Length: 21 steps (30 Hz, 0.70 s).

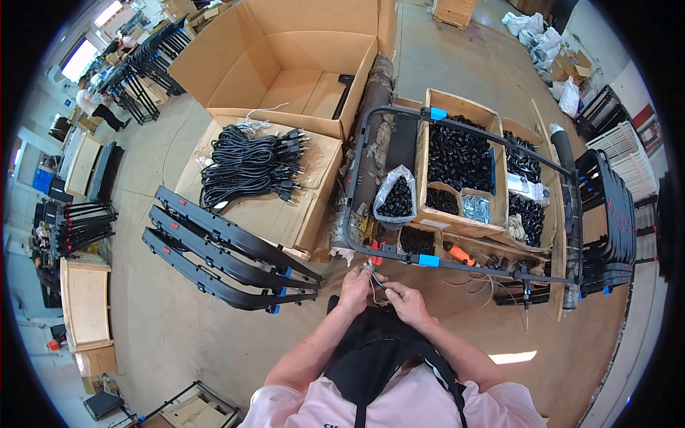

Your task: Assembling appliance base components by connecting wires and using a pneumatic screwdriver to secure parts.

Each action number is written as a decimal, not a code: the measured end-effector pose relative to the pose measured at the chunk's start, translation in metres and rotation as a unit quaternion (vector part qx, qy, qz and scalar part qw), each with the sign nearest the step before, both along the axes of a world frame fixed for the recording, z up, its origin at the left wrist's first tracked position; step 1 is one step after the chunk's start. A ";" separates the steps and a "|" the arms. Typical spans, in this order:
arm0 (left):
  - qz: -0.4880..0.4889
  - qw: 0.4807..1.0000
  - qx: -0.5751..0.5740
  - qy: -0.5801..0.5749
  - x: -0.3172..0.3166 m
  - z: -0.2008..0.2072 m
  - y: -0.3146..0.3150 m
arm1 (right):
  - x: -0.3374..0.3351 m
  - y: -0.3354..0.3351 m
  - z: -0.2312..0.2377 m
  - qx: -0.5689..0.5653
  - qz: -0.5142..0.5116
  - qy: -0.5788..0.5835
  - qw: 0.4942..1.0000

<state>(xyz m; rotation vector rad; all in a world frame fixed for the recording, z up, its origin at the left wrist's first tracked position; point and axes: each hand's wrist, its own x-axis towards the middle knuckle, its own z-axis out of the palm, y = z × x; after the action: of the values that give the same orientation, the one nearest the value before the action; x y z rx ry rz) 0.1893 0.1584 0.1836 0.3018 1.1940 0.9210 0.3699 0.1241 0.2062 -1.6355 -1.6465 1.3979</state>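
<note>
Close in front of my body, my left hand (pixel 354 288) and my right hand (pixel 406 304) are closed around a thin black cable (pixel 377 280). A pale strand hangs between them, and small light-coloured tips stick up past the left fingers. What sits on the cable's end is too small to make out. Just beyond my hands is the lower bar of a black tubular frame (pixel 385 251) with blue clips, lying across padded rollers. My left hand is nearest this bar's corner; neither hand appears to touch it.
Bundled black power cords (pixel 253 167) lie on cardboard at the left, before a large open carton (pixel 300 78). Curved black frame parts (pixel 214 250) jut out at left. Right of centre stand a wooden parts box (pixel 492 227), a bag of black pieces (pixel 397 196) and an orange-handled tool (pixel 458 252).
</note>
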 end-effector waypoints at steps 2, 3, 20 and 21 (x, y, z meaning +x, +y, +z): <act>-0.012 1.000 0.012 0.002 0.000 -0.006 0.003 | -0.002 0.002 -0.001 -0.029 -0.008 0.003 1.000; -0.023 0.999 0.026 0.004 -0.001 -0.009 0.004 | -0.003 0.003 -0.003 -0.020 -0.008 -0.006 1.000; -0.163 0.971 0.075 0.158 -0.018 -0.004 0.030 | -0.008 0.005 -0.010 -0.003 -0.022 -0.003 1.000; -0.202 0.953 0.096 0.203 -0.022 -0.004 0.033 | -0.010 0.006 -0.010 0.002 -0.028 0.015 1.000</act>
<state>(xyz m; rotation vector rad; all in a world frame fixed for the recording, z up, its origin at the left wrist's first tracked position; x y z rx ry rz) 0.1676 0.1913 0.1799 0.8938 1.3477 0.6273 0.3599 0.1302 0.1958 -1.6382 -1.5749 1.3838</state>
